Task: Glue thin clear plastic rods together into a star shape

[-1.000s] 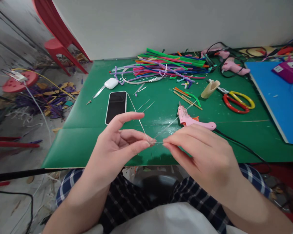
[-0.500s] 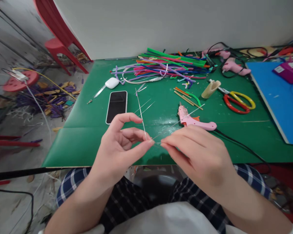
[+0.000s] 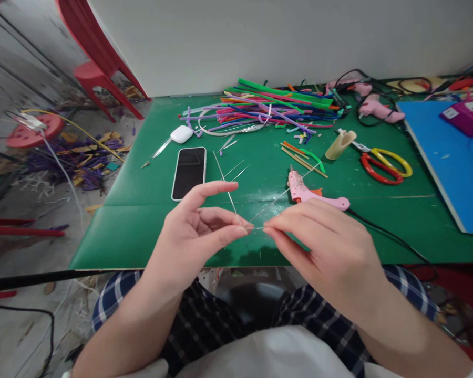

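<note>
My left hand (image 3: 197, 233) and my right hand (image 3: 323, 247) meet over the near edge of the green table mat (image 3: 142, 210). Both pinch thin silvery wires (image 3: 225, 184) at one spot between the fingertips. One wire end sticks up and away to the left, another runs up right towards the pink glue gun (image 3: 313, 193). My left index finger is stretched out above the pinch. The right hand's fingers are pressed together on the wire.
On the mat lie a black phone (image 3: 188, 172), a white earbud case (image 3: 181, 134), a heap of coloured pipe cleaners (image 3: 268, 107), red and yellow scissors (image 3: 382, 164) and a beige holder (image 3: 339, 144). A blue board (image 3: 449, 157) lies right. Red stools stand left.
The upright wire end swung right and then back left as my fingers worked the pinch. Both hands stayed at the same spot.
</note>
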